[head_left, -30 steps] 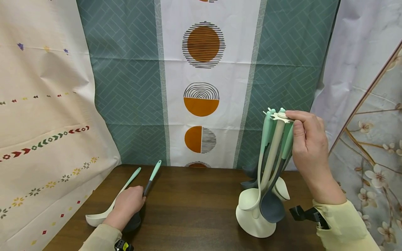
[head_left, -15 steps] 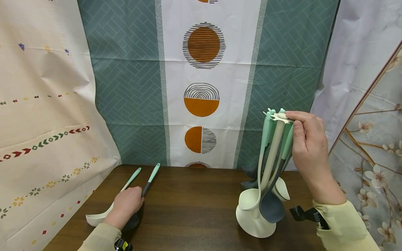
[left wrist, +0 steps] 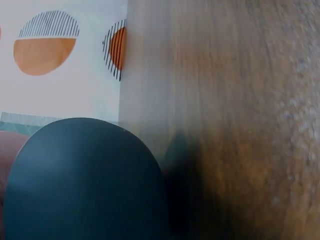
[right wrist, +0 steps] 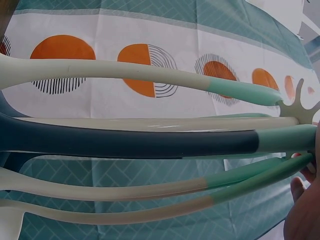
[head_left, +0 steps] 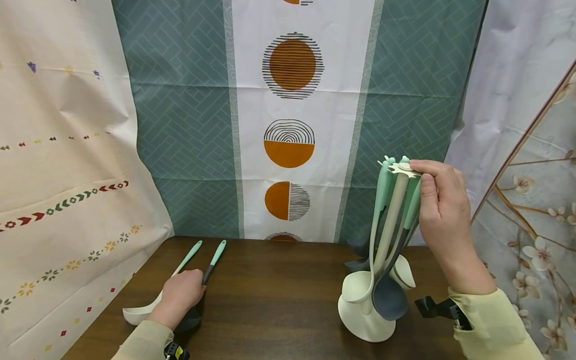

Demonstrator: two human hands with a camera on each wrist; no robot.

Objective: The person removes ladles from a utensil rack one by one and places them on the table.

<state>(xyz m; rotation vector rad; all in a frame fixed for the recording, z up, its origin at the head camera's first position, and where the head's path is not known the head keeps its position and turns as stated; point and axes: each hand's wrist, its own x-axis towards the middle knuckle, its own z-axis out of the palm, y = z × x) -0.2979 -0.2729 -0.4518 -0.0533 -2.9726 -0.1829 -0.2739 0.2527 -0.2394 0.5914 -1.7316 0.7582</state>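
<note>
At the left of the table, my left hand [head_left: 182, 295] grips a dark grey spoon [head_left: 209, 272] with a mint handle end. Its wide rounded head [left wrist: 85, 180] fills the lower left of the left wrist view; in the head view the hand partly covers it. Beside that hand lies a cream ladle [head_left: 137, 314] with a mint handle. At the right, my right hand [head_left: 443, 210] holds the top of a cream utensil stand [head_left: 366, 325] between thumb and fingers. Several utensils hang on it, among them a cream ladle [head_left: 357, 286] and a dark grey one [head_left: 390, 297].
The brown wooden table [head_left: 279, 295] stretches between the two hands. Behind it hangs a green and white cloth [head_left: 292, 210] with orange circles. A patterned cream cloth [head_left: 72, 200] borders the left side, and a floral cloth [head_left: 535, 250] the right.
The spoon's handle end has sunk and shifted slightly left as my left hand moves a little down and left. My right hand and the stand stay in place.
</note>
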